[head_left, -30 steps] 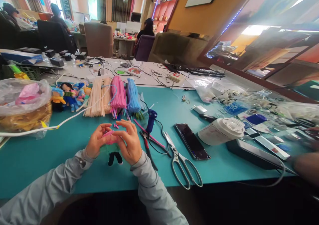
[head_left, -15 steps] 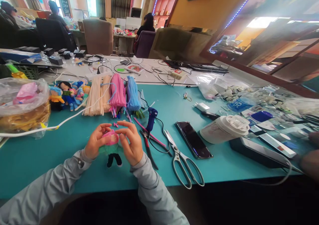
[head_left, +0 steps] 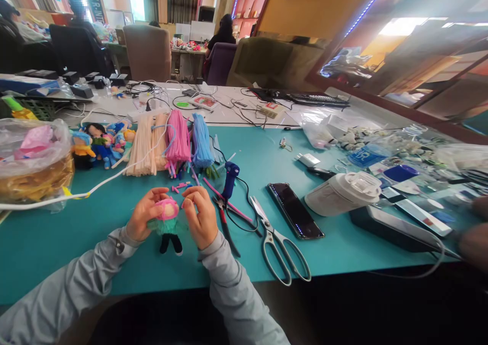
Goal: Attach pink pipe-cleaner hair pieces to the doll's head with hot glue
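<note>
A small doll (head_left: 168, 226) with pink hair, a green top and black legs hangs upright over the table. My left hand (head_left: 143, 215) grips it by the head and the side of the top. Just right of the head, my right hand (head_left: 201, 218) is closed in a pinch. A tiny pink piece shows at its fingertips, too small to make out clearly. Short pink pipe-cleaner bits (head_left: 181, 186) lie behind the hands. A blue glue gun (head_left: 230, 181), red-handled pliers (head_left: 224, 225) and large scissors (head_left: 275, 243) lie to the right of my right hand.
Bundles of peach (head_left: 141, 144), pink (head_left: 178, 139) and blue (head_left: 202, 141) pipe cleaners stand behind. Several finished dolls (head_left: 99, 146) and a plastic bag (head_left: 36, 156) are at left. To the right are a phone (head_left: 295, 211) and a white cup (head_left: 343, 195). A white cable (head_left: 114, 179) crosses the left side.
My right hand has drawn off the doll's head to the right, its fingertips now pinched. My left hand still holds the doll, whose face now shows more. The view has shifted slightly.
</note>
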The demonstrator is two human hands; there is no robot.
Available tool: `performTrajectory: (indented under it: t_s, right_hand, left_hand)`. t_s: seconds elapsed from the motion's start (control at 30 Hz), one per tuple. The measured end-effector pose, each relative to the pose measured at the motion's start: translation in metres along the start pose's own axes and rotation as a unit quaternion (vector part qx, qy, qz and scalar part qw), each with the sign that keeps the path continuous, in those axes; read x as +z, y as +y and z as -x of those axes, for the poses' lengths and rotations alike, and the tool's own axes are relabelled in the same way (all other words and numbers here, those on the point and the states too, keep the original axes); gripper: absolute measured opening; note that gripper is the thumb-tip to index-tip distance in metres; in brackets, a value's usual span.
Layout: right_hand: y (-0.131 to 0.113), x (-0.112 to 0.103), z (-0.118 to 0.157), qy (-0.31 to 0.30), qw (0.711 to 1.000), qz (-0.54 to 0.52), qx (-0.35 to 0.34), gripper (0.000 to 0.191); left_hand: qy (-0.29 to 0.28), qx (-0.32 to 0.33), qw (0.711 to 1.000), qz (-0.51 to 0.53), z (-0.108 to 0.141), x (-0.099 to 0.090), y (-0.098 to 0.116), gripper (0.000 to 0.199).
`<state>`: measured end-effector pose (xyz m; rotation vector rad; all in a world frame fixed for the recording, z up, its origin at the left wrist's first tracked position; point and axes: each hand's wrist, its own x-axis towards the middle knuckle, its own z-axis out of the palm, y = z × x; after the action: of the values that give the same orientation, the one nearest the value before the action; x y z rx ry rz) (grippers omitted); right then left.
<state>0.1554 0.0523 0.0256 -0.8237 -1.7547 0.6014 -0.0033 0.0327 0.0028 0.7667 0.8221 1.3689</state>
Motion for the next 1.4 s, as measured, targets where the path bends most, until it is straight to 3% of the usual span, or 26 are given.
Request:
performTrajectory:
  t_s: [0.23,0.4,0.53,0.7,0.83,0.97,1.4]
  right_hand:
    - [0.005,0.004,0.0,-0.017,0.988,-0.126,0.084,0.025]
    - [0.008,0.011,0.002,-0.056,0.955,-0.21,0.204,0.039]
    - [0.011,0.017,0.004,-0.069,0.94,-0.22,0.25,0.041]
    - [0.015,0.021,0.006,-0.045,0.96,-0.157,0.229,0.035]
    - [0.015,0.022,0.007,-0.043,0.97,-0.132,0.199,0.032]
    - [0.012,0.023,0.008,-0.045,0.974,-0.13,0.181,0.031]
    - [0.003,0.025,0.008,-0.028,0.988,-0.073,0.136,0.022]
  left_hand:
    - [0.013,-0.008,1.0,-0.019,0.0,0.001,0.0,0.05]
    - [0.026,-0.031,0.996,-0.078,0.0,0.001,-0.002,0.048]
    - [0.038,-0.008,0.991,-0.129,-0.001,-0.001,-0.004,0.041]
    - [0.108,0.125,0.969,-0.186,0.003,0.001,-0.003,0.033]
    - [0.088,0.203,0.954,-0.203,0.01,0.005,-0.003,0.029]
    - [0.076,0.207,0.947,-0.236,0.014,0.006,-0.003,0.031]
    - [0.135,0.215,0.932,-0.261,0.012,0.003,-0.002,0.018]
